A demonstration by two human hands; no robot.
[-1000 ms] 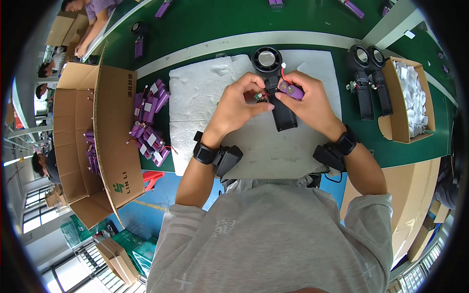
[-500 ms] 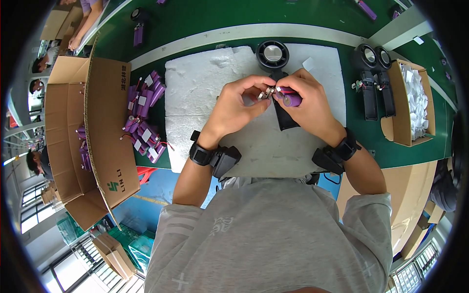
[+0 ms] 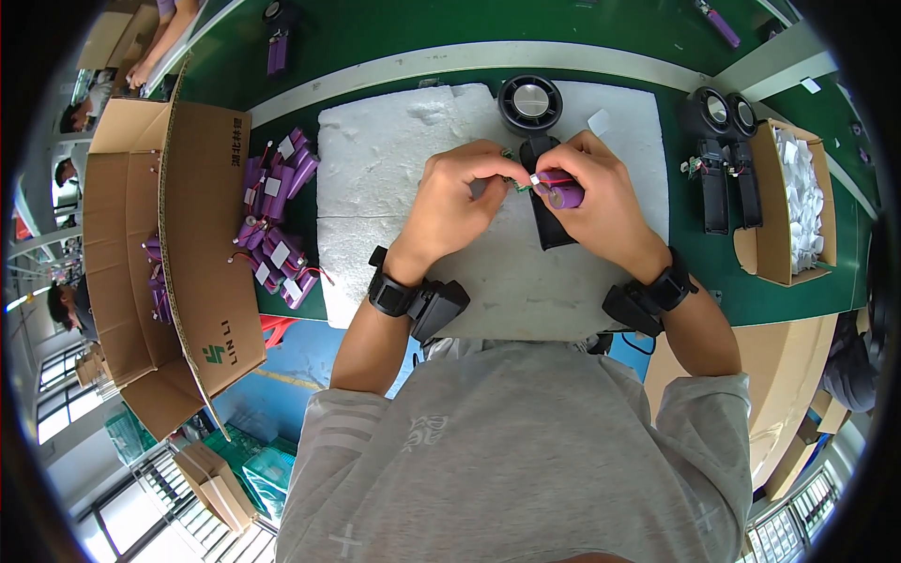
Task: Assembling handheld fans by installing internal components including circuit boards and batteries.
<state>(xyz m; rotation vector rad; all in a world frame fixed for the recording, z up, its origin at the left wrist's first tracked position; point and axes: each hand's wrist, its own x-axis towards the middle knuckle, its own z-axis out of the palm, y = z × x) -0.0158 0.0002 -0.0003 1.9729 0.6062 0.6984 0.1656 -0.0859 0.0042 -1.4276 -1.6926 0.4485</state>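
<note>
Both hands meet above a black handheld fan-like device, whose round head (image 3: 530, 103) lies at the far end and whose long black handle (image 3: 552, 228) points toward me. My right hand (image 3: 605, 192) is closed around a purple battery pack (image 3: 566, 196) with red wires and a small white plug (image 3: 535, 179). In my left hand (image 3: 458, 199), thumb and forefinger pinch a small green circuit board (image 3: 519, 185), close beside the plug. Fingers cover part of the board, so I cannot tell whether the plug is seated in it.
White foam sheets (image 3: 375, 141) cover the green table. Several purple battery packs (image 3: 279, 220) lie left, beside a tall cardboard box (image 3: 211, 281). At right, two similar black devices (image 3: 715, 188) lie by a small carton (image 3: 779, 249) of white pieces. A co-worker's arm (image 3: 164, 47) shows far left.
The circuit board has turned in my left fingers: its metal parts showed before, its green face shows now. The battery pack stays in my right hand, and the view has shifted slightly.
</note>
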